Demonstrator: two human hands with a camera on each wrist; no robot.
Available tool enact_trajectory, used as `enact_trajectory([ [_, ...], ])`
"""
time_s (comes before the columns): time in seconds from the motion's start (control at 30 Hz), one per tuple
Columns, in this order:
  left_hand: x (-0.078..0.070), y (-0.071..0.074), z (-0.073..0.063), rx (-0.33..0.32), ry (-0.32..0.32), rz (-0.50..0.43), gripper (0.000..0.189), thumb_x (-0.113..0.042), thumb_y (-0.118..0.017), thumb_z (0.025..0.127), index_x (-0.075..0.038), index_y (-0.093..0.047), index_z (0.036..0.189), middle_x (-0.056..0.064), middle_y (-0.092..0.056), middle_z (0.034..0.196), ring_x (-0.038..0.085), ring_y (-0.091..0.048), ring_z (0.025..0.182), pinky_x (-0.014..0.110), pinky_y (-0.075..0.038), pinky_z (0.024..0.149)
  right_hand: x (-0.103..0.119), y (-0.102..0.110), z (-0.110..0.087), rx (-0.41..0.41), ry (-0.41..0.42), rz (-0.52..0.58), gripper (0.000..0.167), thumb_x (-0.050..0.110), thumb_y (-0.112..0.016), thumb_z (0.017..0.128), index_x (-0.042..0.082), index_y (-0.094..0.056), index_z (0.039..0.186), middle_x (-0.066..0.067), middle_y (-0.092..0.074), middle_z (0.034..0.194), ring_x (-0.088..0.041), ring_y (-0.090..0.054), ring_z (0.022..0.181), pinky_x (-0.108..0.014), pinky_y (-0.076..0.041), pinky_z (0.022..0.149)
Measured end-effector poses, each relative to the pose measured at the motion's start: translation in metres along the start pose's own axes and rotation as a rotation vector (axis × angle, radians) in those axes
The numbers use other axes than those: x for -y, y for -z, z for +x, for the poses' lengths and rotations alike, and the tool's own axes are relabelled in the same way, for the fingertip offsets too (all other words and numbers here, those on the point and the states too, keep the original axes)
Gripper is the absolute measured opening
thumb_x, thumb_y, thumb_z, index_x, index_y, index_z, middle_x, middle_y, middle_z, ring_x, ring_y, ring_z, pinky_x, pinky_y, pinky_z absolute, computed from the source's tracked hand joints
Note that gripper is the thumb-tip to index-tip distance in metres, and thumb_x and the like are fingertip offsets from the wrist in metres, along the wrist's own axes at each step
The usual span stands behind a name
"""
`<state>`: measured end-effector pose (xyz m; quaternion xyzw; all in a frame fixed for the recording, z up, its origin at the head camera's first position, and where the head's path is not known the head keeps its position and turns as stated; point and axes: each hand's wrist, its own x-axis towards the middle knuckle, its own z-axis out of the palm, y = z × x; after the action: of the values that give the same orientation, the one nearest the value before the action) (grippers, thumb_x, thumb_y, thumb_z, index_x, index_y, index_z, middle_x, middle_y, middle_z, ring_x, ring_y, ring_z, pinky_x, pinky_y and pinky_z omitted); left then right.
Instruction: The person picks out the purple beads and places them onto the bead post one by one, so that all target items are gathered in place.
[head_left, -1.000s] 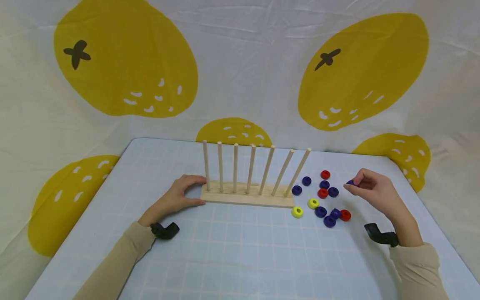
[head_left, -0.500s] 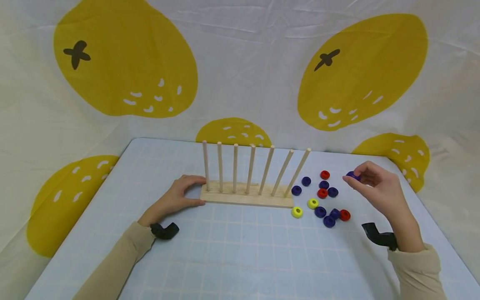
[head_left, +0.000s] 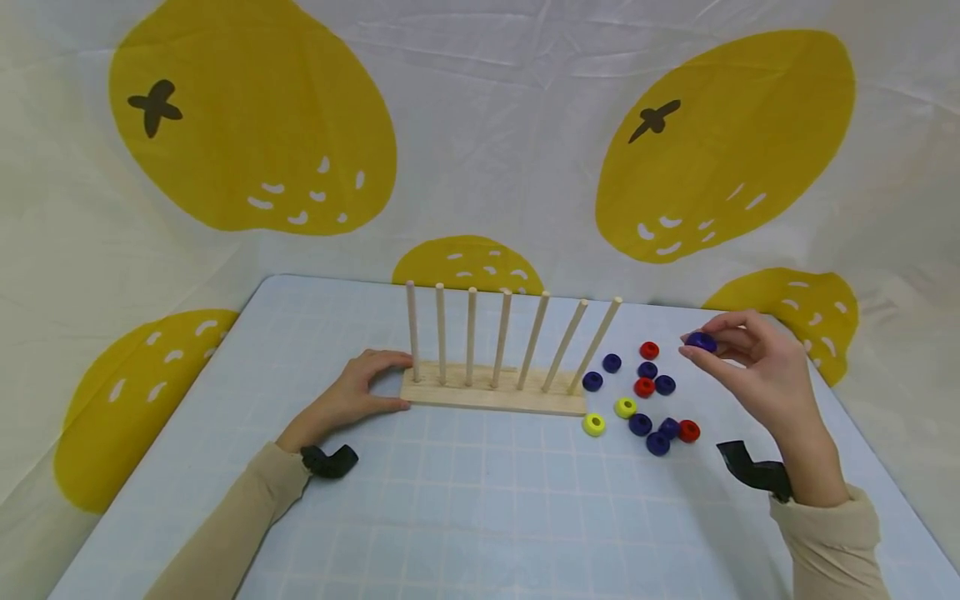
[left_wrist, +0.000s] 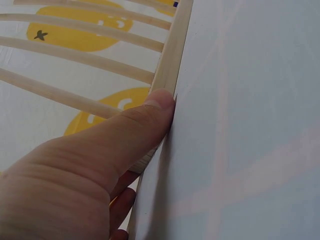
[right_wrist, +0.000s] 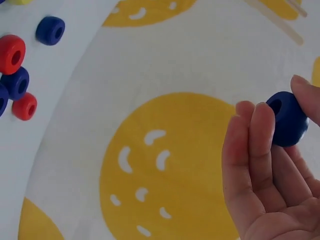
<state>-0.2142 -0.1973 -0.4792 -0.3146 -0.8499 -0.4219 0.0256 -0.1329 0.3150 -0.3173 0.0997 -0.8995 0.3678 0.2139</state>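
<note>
My left hand (head_left: 347,390) holds the left end of a wooden peg rack (head_left: 491,399), thumb at the front edge and fingers behind. In the left wrist view the thumb (left_wrist: 135,122) presses on the rack's base (left_wrist: 172,55). Several bare pegs (head_left: 471,337) rise from that base. Over the table's right side, my right hand (head_left: 768,371) pinches a dark blue bead (head_left: 701,341) between thumb and fingers. The right wrist view shows this bead's hole (right_wrist: 275,106) turned toward the fingertips.
Loose beads lie between the rack and my right hand: several blue beads (head_left: 641,424), red beads (head_left: 648,350) and two yellow beads (head_left: 594,424). They rest on a pale table (head_left: 450,508) with a grid pattern. Behind hangs a white cloth (head_left: 487,150) with yellow fruit prints.
My right hand has risen slightly and moved away from me with the blue bead, which shows more fully between its fingertips. The left hand and the rack have stayed put.
</note>
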Motion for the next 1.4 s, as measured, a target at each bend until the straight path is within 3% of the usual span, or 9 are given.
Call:
enact_trajectory([
  [0.3,-0.002,0.000,0.000,-0.004,-0.008,0.008,0.064,-0.022,-0.089,0.074,-0.013,-0.062,0.131,0.005,-0.059,0.137,0.024,-0.048,0.120,0.048,-0.033,0.101,0.021,-0.003,0.007,-0.033,0.101,0.076,0.033,-0.007,-0.080,0.079,0.000,-0.068,0.109,0.011,-0.070,0.096,-0.001,-0.066,0.085,-0.009,-0.049,0.077],
  [0.57,-0.002,0.001,-0.001,-0.011,-0.023,0.005,0.064,-0.022,-0.089,0.074,-0.013,-0.062,0.130,0.005,-0.059,0.136,0.024,-0.048,0.120,0.047,-0.034,0.100,0.040,-0.005,0.015,-0.055,0.093,0.121,0.035,-0.005,-0.076,0.083,0.001,-0.070,0.117,0.007,-0.069,0.101,-0.007,-0.065,0.092,-0.010,-0.047,0.084],
  [0.73,-0.002,0.000,-0.001,-0.003,0.001,0.000,0.063,-0.025,-0.089,0.075,-0.015,-0.062,0.131,0.003,-0.058,0.137,0.023,-0.047,0.120,0.048,-0.032,0.100,0.052,-0.007,0.018,-0.054,0.097,0.166,0.036,-0.005,-0.071,0.088,0.001,-0.067,0.123,0.002,-0.068,0.112,-0.011,-0.062,0.102,-0.011,-0.046,0.088],
  [0.97,-0.003,0.001,0.000,-0.007,-0.011,0.008,0.064,-0.023,-0.089,0.074,-0.014,-0.062,0.131,0.005,-0.059,0.137,0.024,-0.048,0.119,0.049,-0.031,0.100,0.069,-0.013,0.025,-0.051,0.174,0.239,0.039,-0.011,-0.065,0.090,-0.001,-0.064,0.127,-0.009,-0.066,0.122,-0.017,-0.060,0.111,-0.015,-0.047,0.092],
  [1.4,-0.006,0.002,0.000,0.003,0.018,0.001,0.061,-0.023,-0.089,0.075,-0.014,-0.062,0.130,0.004,-0.059,0.136,0.024,-0.048,0.121,0.048,-0.033,0.101,0.093,-0.030,0.038,-0.015,0.306,0.446,0.039,-0.020,-0.058,0.089,-0.008,-0.062,0.126,-0.016,-0.064,0.124,-0.022,-0.060,0.111,-0.019,-0.048,0.094],
])
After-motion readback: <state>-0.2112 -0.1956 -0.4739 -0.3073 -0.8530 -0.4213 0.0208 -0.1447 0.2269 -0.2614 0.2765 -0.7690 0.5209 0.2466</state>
